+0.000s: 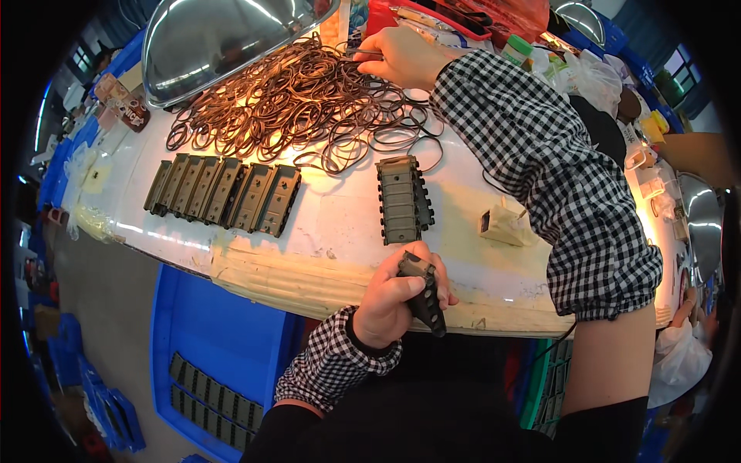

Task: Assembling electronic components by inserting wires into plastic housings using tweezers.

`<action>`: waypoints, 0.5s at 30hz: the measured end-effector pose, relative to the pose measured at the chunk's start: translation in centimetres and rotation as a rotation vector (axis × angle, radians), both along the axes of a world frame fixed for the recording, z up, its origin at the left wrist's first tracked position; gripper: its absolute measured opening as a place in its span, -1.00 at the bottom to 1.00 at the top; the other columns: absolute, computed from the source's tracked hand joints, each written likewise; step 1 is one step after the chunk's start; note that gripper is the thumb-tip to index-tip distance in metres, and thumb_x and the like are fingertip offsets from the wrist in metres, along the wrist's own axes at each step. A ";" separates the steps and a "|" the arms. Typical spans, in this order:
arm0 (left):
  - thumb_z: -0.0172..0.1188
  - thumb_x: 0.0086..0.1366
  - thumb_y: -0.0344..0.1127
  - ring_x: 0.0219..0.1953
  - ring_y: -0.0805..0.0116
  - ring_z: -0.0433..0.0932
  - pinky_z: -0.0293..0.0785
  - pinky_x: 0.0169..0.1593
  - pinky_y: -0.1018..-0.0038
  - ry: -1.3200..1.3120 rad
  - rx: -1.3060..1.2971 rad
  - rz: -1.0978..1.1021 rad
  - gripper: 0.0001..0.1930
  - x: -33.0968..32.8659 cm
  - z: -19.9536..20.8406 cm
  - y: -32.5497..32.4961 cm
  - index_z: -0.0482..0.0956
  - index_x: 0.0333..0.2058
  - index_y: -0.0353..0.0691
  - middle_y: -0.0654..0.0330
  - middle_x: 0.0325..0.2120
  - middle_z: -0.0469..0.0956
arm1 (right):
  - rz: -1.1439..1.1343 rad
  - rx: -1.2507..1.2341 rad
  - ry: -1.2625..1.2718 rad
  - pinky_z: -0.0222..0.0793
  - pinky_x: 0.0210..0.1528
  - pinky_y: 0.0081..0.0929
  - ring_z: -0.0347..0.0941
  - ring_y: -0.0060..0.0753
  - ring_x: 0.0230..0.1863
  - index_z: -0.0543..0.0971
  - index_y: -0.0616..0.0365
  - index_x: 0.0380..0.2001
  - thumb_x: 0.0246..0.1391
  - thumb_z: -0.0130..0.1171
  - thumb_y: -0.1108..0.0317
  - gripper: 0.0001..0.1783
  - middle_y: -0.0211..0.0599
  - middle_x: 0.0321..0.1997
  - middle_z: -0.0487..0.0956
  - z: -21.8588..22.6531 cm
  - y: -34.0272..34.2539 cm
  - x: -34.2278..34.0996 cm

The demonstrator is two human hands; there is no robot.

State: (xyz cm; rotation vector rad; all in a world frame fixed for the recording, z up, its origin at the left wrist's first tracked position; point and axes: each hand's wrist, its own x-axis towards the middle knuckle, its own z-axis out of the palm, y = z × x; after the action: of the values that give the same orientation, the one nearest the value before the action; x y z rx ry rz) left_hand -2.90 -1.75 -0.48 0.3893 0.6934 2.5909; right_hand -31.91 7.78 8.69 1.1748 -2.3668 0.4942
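Observation:
My left hand (397, 297) is closed around a dark olive, block-shaped plastic part (421, 289) with round lobes along one side, just in front of the table's near edge. At the far side of the table, my right hand (405, 60) pinches a thin dark piece (364, 54) over the back right of a big pile of loose brown bands (285, 100); its kind is unclear. Beyond my left hand stands a column of similar olive parts (399, 201). Another row of olive parts (224, 193) lies to the left, before the pile.
A shiny metal lamp hood (231, 46) hangs over the pile's left. A small pale block (505, 224) sits below my right forearm. Under the table edge is a blue bin (224, 309) with rows of dark parts. Plastic bags (587, 81) crowd the far right.

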 end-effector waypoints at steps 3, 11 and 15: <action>0.16 0.13 -0.20 -0.44 0.28 0.49 0.54 -0.12 0.30 -0.001 -0.007 0.001 -0.75 0.0 0.1 0.0 0.32 -0.39 -0.21 0.12 -0.50 0.42 | -0.043 0.028 -0.210 0.45 -0.26 -0.48 0.58 -0.42 -0.32 0.58 0.21 -0.31 0.01 0.31 0.23 -0.72 -0.24 -0.35 0.64 0.5 0.1 0.8; 0.17 0.12 -0.19 -0.44 0.27 0.49 0.54 -0.13 0.30 0.010 -0.014 0.002 -0.74 0.1 0.1 -0.2 0.32 -0.39 -0.20 0.11 -0.50 0.43 | -0.198 -0.029 -0.250 0.36 -0.42 -0.48 0.50 -0.47 -0.50 0.60 0.19 -0.45 -0.01 0.33 0.16 -0.71 -0.34 -0.50 0.62 -0.1 -1.4 -0.1; 0.18 0.13 -0.18 -0.44 0.28 0.49 0.54 -0.12 0.31 0.027 -0.014 -0.027 -0.73 0.1 0.1 -0.2 0.30 -0.41 -0.19 0.10 -0.50 0.45 | -0.197 -0.005 -0.113 0.40 -0.39 -0.36 0.55 -0.29 -0.47 0.62 0.12 -0.48 0.00 0.29 0.18 -0.77 -0.33 -0.54 0.62 -0.7 -2.7 -0.7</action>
State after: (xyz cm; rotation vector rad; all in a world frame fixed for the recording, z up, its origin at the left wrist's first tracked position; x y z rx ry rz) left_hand -2.85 -1.90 -0.40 0.4268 0.7102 2.5581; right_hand -32.63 5.06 8.01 0.9201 -2.5426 0.5106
